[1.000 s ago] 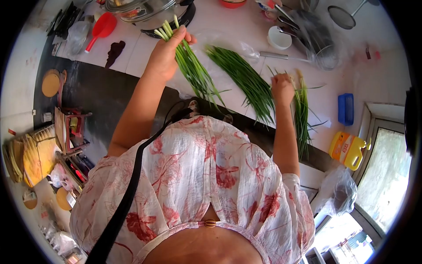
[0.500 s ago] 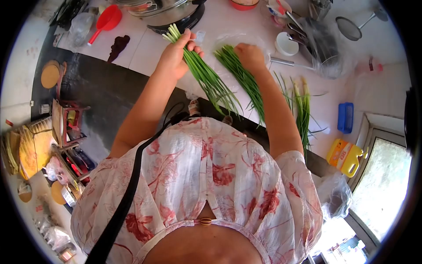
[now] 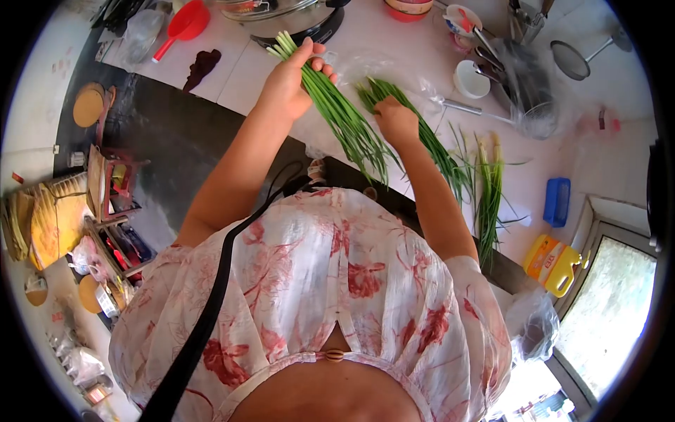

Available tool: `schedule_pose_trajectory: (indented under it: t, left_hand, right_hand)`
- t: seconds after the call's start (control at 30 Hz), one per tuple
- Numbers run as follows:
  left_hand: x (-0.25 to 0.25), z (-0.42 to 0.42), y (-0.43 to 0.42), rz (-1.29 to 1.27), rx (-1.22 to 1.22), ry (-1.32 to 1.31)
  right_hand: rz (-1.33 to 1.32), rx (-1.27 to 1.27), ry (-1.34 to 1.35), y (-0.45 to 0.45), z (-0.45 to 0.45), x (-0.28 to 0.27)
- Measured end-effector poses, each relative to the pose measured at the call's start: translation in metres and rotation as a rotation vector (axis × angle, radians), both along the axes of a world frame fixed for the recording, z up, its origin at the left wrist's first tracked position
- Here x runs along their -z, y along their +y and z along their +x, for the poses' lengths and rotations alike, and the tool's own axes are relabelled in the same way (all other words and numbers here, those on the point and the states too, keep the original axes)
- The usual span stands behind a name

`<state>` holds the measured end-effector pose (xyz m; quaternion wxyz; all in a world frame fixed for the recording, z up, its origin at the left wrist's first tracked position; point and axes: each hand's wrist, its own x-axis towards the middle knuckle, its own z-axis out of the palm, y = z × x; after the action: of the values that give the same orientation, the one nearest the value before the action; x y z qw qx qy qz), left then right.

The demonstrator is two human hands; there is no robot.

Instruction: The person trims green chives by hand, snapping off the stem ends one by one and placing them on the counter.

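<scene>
My left hand (image 3: 288,84) is wrapped round a bunch of garlic chives (image 3: 344,119), held above the counter's front edge with the pale stem ends up and the green tips hanging down. Beside it, a second bunch of garlic chives (image 3: 385,89) lies on the counter on a clear plastic bag (image 3: 404,67). My right hand (image 3: 397,121) is on this bunch with its fingers curled closed at the leaves; the fingertips are partly hidden. Farther right lies a smaller, looser pile of chives (image 3: 489,186), with stray leaves around it.
At the back stand a steel pot (image 3: 288,17), a white bowl (image 3: 471,79) and a bagged dark pan (image 3: 524,77). A red ladle (image 3: 188,21) and a dark cloth (image 3: 202,69) lie left. On the right are a blue basket (image 3: 557,202) and a yellow jug (image 3: 555,264).
My right hand has moved down along the second bunch, toward my body. My left hand still holds its bunch. The whole view has shifted slightly.
</scene>
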<state>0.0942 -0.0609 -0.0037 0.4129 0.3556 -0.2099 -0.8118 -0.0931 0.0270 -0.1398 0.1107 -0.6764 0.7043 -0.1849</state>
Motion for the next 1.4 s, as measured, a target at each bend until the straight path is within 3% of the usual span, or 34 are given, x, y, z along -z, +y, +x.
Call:
schedule_pose_trajectory:
  t: [0.13,0.23,0.27,0.37,0.6,0.73,0.97,1.2,1.3,1.4]
  left_hand:
    - [0.002,-0.007,0.001,0.004,0.007,0.020]
    - [0.001,-0.019,0.004,0.019,0.015,0.037]
    - [0.000,-0.023,0.005,0.022,0.014,0.032]
    - [-0.005,-0.040,0.015,0.025,0.013,0.029]
    - [-0.002,-0.061,0.058,-0.169,0.219,0.031]
    - [-0.011,-0.070,0.086,-0.327,0.304,-0.131]
    - [-0.015,-0.054,0.086,-0.438,0.367,-0.121]
    - [-0.009,-0.011,0.071,-0.487,0.414,-0.138]
    - [-0.004,0.003,0.068,-0.527,0.435,-0.173]
    - [-0.003,0.014,0.066,-0.624,0.473,-0.240]
  right_hand:
    - [-0.182,-0.078,-0.218,0.035,-0.033,-0.026]
    - [-0.196,0.211,-0.667,0.058,-0.051,-0.056]
    - [-0.201,0.209,-0.664,0.062,-0.056,-0.065]
    - [-0.354,0.343,-1.134,0.073,-0.066,-0.105]
    - [-0.294,0.163,-1.418,0.076,-0.062,-0.128]
    - [-0.234,0.139,-1.411,0.078,-0.043,-0.133]
    - [-0.198,0.223,-1.307,0.077,-0.008,-0.147]
    - [-0.228,0.273,-0.905,0.070,0.043,-0.157]
    - [-0.445,0.268,-0.367,0.069,0.066,-0.163]
    - [-0.485,0.324,-0.258,0.067,0.089,-0.168]
